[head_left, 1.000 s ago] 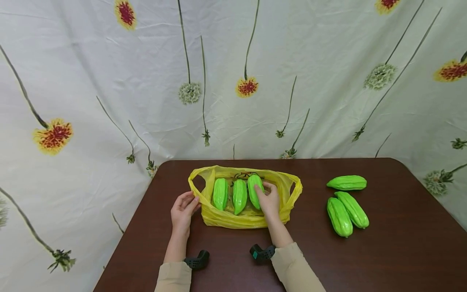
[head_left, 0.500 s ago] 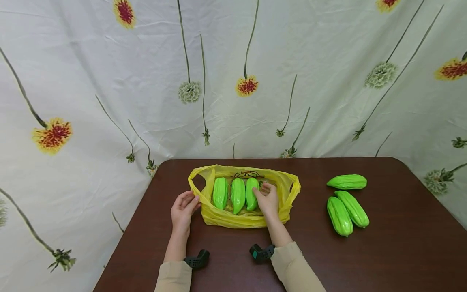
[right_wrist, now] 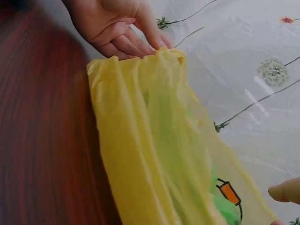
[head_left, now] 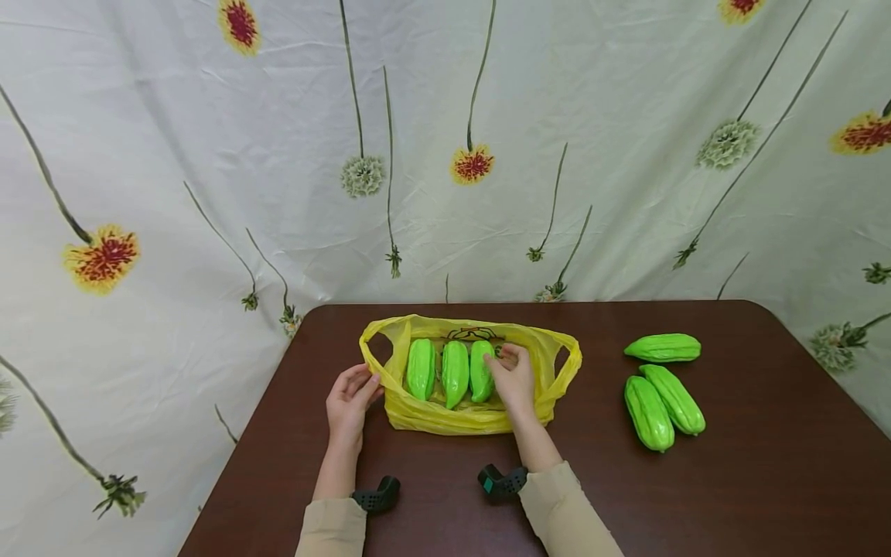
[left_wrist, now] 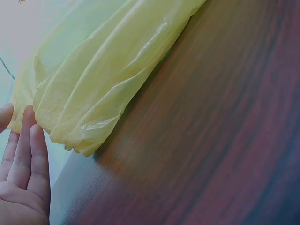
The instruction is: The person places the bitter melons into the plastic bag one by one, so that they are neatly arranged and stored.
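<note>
In the head view a yellow plastic bag [head_left: 445,422] lies on its base with its mouth spread wide. Inside, three bright green, ridged, cucumber-like vegetables stand in a row: left [head_left: 421,370], middle [head_left: 455,375] and right [head_left: 482,371]. My left hand [head_left: 348,402] pinches the bag's left edge between thumb and fingers; the left wrist view shows this left hand [left_wrist: 23,178] beside the yellow folds. My right hand [head_left: 513,383] is inside the mouth, fingers loosely bent, thumb right at the right vegetable's side. Its fingertip shows at the right wrist view's edge.
Three more green vegetables lie on the dark brown table [head_left: 766,464] to the right: one crosswise [head_left: 663,347] at the back, two side by side [head_left: 649,414] nearer. A flowered white cloth [head_left: 445,232] hangs behind the table's far edge.
The right vegetable has come down and settled upright in line beside the middle one. My right hand has drawn slightly back to the right of it. My left hand stays at the bag's edge.
</note>
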### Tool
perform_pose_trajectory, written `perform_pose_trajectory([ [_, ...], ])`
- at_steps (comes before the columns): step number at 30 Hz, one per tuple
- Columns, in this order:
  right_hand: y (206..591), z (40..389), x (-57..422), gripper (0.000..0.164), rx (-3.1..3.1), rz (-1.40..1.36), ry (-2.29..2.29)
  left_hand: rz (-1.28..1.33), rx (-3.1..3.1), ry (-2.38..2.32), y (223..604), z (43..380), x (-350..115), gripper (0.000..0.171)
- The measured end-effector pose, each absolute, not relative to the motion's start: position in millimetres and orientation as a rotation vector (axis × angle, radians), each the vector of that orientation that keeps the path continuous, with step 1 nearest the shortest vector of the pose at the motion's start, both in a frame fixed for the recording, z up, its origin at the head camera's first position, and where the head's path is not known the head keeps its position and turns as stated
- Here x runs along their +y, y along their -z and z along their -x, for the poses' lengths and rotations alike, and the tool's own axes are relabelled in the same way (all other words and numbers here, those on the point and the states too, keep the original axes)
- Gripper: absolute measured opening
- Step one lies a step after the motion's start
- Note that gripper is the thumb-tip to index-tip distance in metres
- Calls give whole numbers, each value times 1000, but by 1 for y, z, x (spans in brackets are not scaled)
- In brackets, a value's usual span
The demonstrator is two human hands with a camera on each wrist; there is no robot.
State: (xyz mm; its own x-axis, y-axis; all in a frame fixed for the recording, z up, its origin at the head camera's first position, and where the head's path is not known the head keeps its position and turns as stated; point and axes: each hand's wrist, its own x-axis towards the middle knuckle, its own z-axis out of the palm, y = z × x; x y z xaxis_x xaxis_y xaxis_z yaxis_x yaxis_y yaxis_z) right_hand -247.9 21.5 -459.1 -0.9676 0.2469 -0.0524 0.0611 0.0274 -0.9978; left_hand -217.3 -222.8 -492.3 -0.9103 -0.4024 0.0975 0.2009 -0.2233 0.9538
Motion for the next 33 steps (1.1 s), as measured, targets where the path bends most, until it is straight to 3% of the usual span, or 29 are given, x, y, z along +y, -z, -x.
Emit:
perform_pose_trajectory([
  [15,427,244,44,48,-2038,306,-2155,-255,-1688,2175,492,218,-223,36],
  [23,413,242,59,46,-1993,260,-2180,-103,-1622,2174,498,218,-225,27],
  [33,398,237,73,46,-1988,221,-2202,-251,-1673,2189,491,218,-223,36],
])
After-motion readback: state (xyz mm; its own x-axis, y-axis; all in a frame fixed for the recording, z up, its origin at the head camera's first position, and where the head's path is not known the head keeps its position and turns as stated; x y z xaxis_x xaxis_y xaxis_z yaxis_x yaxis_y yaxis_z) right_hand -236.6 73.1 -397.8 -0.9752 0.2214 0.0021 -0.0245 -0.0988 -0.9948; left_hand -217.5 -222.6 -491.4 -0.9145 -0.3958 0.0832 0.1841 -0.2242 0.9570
